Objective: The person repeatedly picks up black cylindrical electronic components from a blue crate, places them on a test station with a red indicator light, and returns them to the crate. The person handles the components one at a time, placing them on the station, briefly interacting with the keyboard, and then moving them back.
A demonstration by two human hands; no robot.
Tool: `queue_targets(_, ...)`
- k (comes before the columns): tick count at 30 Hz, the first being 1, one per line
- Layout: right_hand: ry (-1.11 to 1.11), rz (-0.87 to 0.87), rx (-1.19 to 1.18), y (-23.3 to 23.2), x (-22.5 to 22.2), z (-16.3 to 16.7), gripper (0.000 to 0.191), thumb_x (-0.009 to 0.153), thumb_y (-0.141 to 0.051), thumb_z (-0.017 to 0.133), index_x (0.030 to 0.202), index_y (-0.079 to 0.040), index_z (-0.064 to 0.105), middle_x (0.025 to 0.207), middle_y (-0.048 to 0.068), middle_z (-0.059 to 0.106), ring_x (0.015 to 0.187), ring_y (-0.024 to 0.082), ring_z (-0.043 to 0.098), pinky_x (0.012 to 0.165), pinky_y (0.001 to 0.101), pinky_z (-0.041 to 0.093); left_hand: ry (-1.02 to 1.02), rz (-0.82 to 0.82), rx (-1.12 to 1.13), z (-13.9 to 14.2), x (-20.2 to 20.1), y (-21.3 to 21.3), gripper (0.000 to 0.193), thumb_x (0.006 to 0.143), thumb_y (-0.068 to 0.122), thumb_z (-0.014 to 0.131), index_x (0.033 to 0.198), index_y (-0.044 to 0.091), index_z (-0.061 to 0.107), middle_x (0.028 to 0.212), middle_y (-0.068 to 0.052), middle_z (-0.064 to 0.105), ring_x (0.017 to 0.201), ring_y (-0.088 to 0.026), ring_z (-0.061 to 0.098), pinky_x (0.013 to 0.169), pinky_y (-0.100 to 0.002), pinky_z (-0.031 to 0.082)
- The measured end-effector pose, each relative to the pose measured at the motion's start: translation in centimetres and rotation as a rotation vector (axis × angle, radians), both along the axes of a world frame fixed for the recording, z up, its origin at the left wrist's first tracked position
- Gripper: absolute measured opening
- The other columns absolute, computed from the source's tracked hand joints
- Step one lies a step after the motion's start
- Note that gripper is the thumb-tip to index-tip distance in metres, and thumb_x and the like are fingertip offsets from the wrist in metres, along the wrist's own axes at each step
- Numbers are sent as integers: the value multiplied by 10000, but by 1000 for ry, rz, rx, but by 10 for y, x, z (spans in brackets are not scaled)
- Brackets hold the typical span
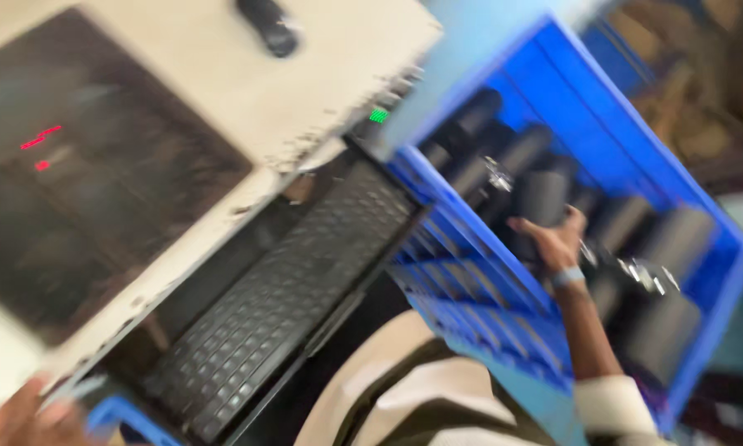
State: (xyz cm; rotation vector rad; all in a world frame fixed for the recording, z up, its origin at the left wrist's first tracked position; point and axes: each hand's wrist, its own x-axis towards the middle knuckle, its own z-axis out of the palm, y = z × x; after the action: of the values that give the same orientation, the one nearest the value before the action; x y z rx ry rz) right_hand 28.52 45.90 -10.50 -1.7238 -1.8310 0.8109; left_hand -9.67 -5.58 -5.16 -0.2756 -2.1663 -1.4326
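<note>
Right hand (555, 238) grips a dark cylinder (543, 196) inside the blue crate (479, 281); left hand (20, 417), grip unclear, far from the crate

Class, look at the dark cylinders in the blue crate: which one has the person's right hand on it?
The upright dark cylinder near the crate's middle: the right hand grips its lower end, while the other cylinders lie untouched around it.

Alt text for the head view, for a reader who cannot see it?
The right hand reaches into a blue plastic crate of dark cylindrical parts. The left hand sits beside a black keyboard under a worn desk.
</note>
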Motion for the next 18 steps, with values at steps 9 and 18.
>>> queue_targets(9,531,1098,843,-118,-194,174,1008,718,-225,947,1518,-76,352,1486,128,472,1411,326,502,1212,465,418,-502,-986,296,83,84,85,708,863,426,812,1439,96,566,1333,-91,726,1319,-238,653,1158,-421,491)
queue_targets(18,572,1815,-100,-264,-315,206,1106,666,124,677,1601,-171,165,1688,170,174,1589,371,119,1132,415,328,-156,-658,684,56,15,89,1300,828,629,758,1723,121,-37,1758,-155,243,1553,-265,423,1242,-445,449)
